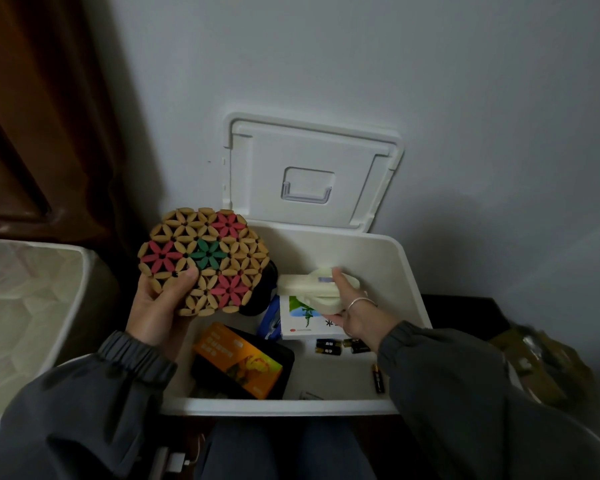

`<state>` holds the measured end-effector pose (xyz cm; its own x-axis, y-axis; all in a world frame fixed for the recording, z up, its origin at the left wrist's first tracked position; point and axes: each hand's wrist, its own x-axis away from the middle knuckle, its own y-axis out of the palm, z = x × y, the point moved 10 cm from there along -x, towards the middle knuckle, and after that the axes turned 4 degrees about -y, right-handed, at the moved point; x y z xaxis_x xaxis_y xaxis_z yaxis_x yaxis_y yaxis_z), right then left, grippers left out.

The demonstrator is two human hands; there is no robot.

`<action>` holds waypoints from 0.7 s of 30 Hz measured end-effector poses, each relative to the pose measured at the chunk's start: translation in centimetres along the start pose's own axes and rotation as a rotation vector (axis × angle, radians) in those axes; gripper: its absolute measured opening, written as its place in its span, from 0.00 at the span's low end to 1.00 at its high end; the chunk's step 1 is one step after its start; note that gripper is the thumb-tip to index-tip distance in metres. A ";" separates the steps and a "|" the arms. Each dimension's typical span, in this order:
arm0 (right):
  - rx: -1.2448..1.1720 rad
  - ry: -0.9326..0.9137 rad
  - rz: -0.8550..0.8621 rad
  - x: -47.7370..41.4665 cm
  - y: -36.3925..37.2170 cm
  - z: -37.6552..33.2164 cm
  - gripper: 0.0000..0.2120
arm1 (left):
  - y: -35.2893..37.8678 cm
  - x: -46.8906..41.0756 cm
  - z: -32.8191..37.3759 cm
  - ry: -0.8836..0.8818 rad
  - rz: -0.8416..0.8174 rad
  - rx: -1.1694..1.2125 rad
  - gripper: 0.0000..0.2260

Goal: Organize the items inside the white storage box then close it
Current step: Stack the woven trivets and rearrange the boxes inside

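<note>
White storage box [278, 407] sits open below, lid [309, 150] raised. Left hand [160, 306] grips the woven mat [205, 261] above its left side; right hand [357, 313] clasps a cream gadget [312, 289] over the white carton [298, 323]. Best lay flat things first, gathering loose batteries [328, 347] together.

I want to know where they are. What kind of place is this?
Probably a corner of a room at home: a white storage box holding loose batteries stands by a plain wall, next to a bag-lined bin.
</note>
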<state>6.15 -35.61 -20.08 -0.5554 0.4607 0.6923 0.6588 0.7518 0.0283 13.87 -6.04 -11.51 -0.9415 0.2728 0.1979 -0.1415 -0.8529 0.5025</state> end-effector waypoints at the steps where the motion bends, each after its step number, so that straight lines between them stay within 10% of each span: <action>1: 0.094 0.021 -0.002 -0.1 -0.2 0.2 0.27 | 0.1 0.0 0.0 0.001 -0.004 -0.009 0.30; 12: 1.015 -0.052 -0.075 -1.2 -3.2 -1.7 0.39 | 0.0 0.1 0.2 0.009 0.002 -0.008 0.26; 21: 1.339 -0.392 -0.398 0.9 -2.1 -2.5 0.06 | 0.2 0.1 0.2 -0.004 -0.003 0.002 0.29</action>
<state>5.59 -37.96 -17.71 -0.8302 0.0520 0.5550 -0.4061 0.6256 -0.6661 13.81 -6.08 -11.18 -0.9400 0.2768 0.1995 -0.1436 -0.8514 0.5045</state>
